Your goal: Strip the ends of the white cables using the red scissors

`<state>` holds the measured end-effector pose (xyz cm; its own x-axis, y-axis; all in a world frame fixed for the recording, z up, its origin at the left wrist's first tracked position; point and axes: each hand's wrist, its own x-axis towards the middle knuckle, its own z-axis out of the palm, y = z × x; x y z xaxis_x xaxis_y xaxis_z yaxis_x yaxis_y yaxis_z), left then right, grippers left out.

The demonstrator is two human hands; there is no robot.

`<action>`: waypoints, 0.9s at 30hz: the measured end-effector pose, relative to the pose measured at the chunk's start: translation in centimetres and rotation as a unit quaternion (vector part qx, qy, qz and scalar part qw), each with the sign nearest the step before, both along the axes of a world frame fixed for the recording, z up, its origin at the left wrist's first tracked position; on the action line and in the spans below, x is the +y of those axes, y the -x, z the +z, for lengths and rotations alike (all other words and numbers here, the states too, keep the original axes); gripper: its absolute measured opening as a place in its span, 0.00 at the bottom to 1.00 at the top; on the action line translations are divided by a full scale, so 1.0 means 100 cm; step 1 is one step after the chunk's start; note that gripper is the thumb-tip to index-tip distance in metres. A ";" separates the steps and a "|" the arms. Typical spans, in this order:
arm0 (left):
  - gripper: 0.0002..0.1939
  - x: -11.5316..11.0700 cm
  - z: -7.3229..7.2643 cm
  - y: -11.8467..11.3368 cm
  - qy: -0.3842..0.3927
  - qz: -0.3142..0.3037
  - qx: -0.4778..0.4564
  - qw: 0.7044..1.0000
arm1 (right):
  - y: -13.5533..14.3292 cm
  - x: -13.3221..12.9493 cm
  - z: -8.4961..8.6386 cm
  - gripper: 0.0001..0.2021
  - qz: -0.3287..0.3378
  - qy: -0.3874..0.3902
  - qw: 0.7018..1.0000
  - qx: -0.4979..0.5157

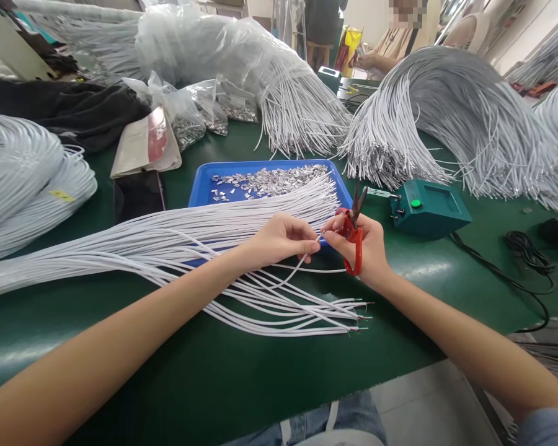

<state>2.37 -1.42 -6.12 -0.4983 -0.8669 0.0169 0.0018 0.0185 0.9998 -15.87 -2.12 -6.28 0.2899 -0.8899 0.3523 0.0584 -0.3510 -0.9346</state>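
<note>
Denim legs (pixel 307 428) lay nearest, at six o'clock. Above the green table (pixel 260 371), the left hand (pixel 276 240) pinched one white cable (pixel 297 267) close to its tip. The right hand (pixel 372 248) was closed around red-handled scissors (pixel 358 248), while its fingertips met the same tip. The blades pointed to twelve o'clock, slightly apart, very near those fingers; in my judgement, a careless squeeze could nick the skin or cut the cable. Loose cables (pixel 279 317) spread at seven o'clock, with thin strands at their ends, which could bend or break if a forearm dragged over them.

At eleven o'clock, a thick cable bundle (pixel 232 217) lay across the blue tray (pixel 270 165); if it were pulled, it could sweep out the small metal pieces (pixel 279 179).

As for counting, I found one scissors, one tray, one green box (pixel 430 207) at two o'clock, one coil (pixel 28 179) at ten o'clock, and one booklet (pixel 144 145). Loose cables were perhaps fifteen, overlapping; metal pieces were too many to count. One other person (pixel 400 46) was farthest, at one o'clock.
</note>
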 end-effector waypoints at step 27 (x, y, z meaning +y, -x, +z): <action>0.11 0.002 0.000 0.002 0.002 0.051 0.047 0.998 | 0.014 -0.013 0.012 0.05 -0.046 0.184 0.963 0.191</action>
